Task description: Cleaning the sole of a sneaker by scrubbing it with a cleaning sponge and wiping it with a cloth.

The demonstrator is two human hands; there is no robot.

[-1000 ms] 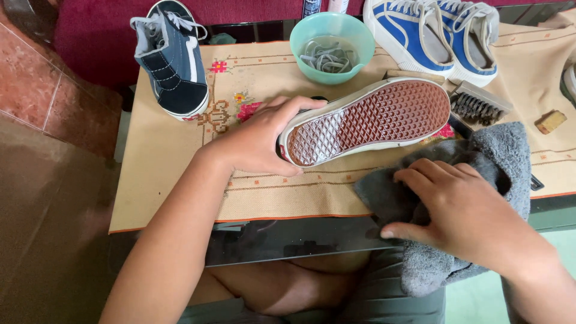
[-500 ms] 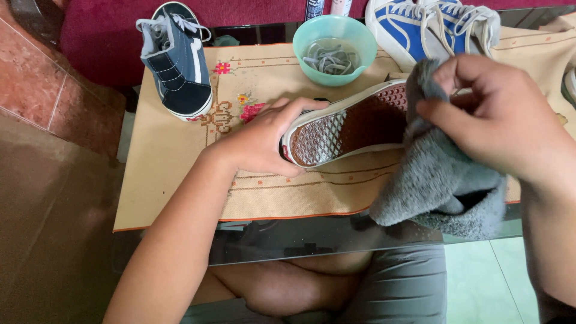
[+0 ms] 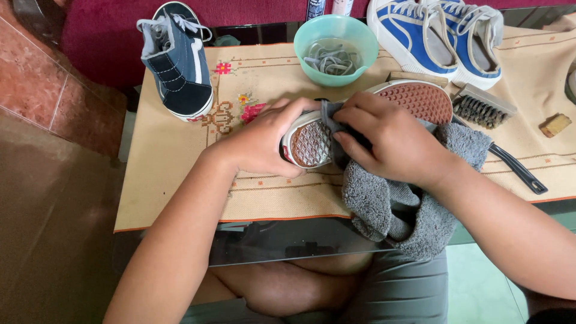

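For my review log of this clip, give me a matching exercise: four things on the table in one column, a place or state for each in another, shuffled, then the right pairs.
Things:
1. upturned shoe
2. grey cloth
3. green bowl
4. brush

Places or states:
A. holds grey laces
B. lying right of the upturned shoe
C. heel gripped by the left hand
D. pressed on the sole under the right hand

Pairs: 1-C, 2-D, 3-A, 4-B
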